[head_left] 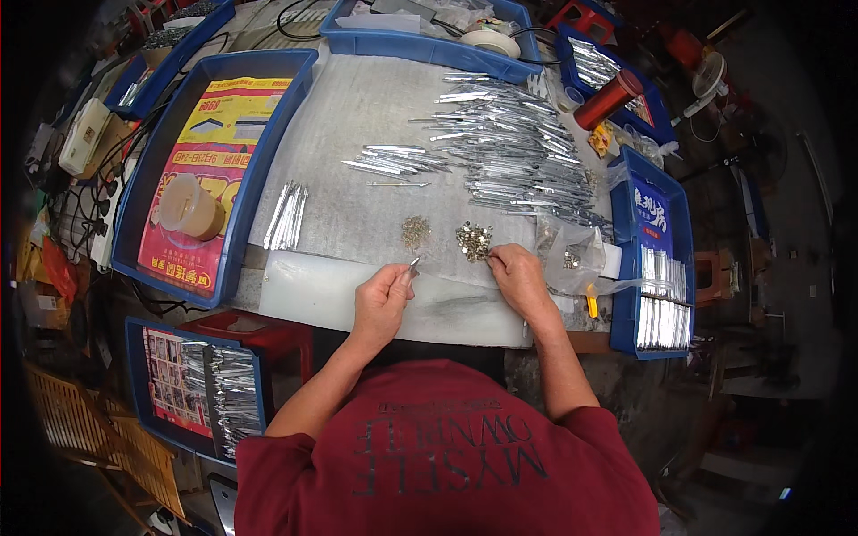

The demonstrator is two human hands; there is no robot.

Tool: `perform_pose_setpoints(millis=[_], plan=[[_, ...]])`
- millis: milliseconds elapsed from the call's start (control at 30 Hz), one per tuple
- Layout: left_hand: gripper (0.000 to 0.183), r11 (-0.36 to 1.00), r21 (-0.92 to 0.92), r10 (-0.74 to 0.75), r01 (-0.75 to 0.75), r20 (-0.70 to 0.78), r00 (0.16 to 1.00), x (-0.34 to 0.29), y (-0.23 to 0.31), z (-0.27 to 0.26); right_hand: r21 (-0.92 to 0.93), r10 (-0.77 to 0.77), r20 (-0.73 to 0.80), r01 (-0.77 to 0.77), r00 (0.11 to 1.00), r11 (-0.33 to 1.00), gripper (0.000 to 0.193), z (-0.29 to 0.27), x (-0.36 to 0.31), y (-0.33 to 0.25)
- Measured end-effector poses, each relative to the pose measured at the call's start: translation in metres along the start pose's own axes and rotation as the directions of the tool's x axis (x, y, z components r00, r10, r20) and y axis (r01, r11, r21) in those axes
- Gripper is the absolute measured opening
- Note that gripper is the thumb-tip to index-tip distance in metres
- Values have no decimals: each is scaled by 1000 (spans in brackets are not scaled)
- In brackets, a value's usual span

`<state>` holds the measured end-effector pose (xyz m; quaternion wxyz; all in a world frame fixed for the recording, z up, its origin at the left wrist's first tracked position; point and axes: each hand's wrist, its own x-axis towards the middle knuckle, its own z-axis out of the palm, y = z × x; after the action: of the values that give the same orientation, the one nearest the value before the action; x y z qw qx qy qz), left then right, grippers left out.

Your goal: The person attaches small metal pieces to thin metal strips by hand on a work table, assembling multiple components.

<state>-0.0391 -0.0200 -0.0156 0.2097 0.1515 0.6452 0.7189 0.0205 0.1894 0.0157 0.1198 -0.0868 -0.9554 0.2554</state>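
My left hand [382, 299] is closed in a pinch on a small silvery metal piece [414, 263], whose tip sticks out past the fingers. At the edge of a pile of small shiny metal parts [474, 241], my right hand [520, 279] has its fingertips pressed together; whatever they hold is hidden. Left of that pile lies a smaller heap of tiny brass-coloured parts [416, 232]. Beyond both heaps, a large spread of long, thin silvery metal strips [518, 143] covers the table, with a smaller group of strips [398, 161] beside it.
A blue tray [239, 268] with a plastic cup [190, 207] stands at left. Another blue tray [684, 214] at right holds rows of strips. Near my right hand lie a clear plastic bag [572, 255] and a yellow-handled tool [592, 306]. A red cylinder [608, 100] stands farther back.
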Motion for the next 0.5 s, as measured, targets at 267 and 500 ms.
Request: perform_pose_setpoints(millis=[267,500], plan=[[16,1000,-9,-27,27,-1,1000,0,4,0,-134,-63,36,67,997,989,5,7,4,3],[16,998,-31,-62,62,-18,998,-3,7,1,-141,-71,-32,66,997,988,3,10,2,1]])
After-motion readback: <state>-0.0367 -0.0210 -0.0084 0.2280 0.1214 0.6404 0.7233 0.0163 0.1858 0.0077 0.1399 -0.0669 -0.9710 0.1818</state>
